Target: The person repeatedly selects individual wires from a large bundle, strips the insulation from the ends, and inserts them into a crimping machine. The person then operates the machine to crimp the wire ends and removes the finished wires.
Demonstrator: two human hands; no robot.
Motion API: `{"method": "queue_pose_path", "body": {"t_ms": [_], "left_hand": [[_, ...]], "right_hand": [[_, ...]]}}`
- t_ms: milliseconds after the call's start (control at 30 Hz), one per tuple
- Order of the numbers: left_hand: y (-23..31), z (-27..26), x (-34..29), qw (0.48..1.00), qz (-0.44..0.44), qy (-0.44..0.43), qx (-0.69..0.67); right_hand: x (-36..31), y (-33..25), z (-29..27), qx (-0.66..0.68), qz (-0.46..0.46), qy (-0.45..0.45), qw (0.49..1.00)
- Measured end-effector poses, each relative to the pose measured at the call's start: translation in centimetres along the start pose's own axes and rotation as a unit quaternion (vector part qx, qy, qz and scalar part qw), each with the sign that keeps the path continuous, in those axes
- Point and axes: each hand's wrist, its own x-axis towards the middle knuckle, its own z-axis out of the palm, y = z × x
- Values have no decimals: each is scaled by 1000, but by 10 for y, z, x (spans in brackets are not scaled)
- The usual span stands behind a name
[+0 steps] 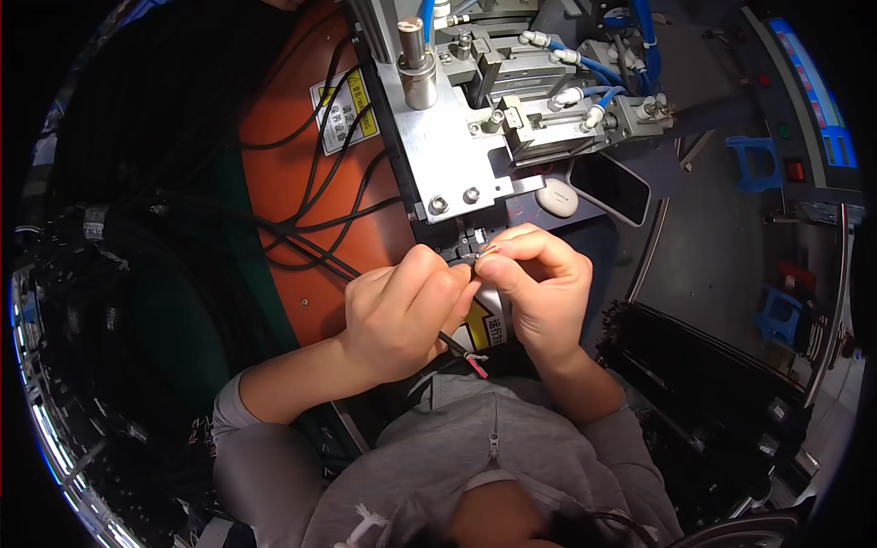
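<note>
My left hand is closed, its fingers pinched together at the front edge of a metal machine. A black cable runs from the left into its grip. Facing it, my right hand pinches thin, light-coloured wire ends between thumb and forefinger. Both sets of fingertips nearly meet over a small black fixture, and they hide part of it. Below my left hand, a black cable end with bared pink-red wires sticks out toward my lap.
Beyond my hands stands the machine's silver plate, with pneumatic cylinders and blue air hoses. A white oval case and a phone-like device lie to its right. Several black cables cross the orange surface. Blue stools stand at right.
</note>
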Motion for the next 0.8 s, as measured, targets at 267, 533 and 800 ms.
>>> {"method": "queue_pose_path", "body": {"t_ms": [267,533,800], "left_hand": [[-2,2,2,1000,4,11,-13],[-1,3,3,999,-11,-14,-39],[-3,2,5,998,-19,-31,-44]], "right_hand": [[8,-4,-5,-133,-123,-19,983],[23,-27,-20,-322,-207,-120,916],[21,-27,-23,-346,-251,-136,894]]}}
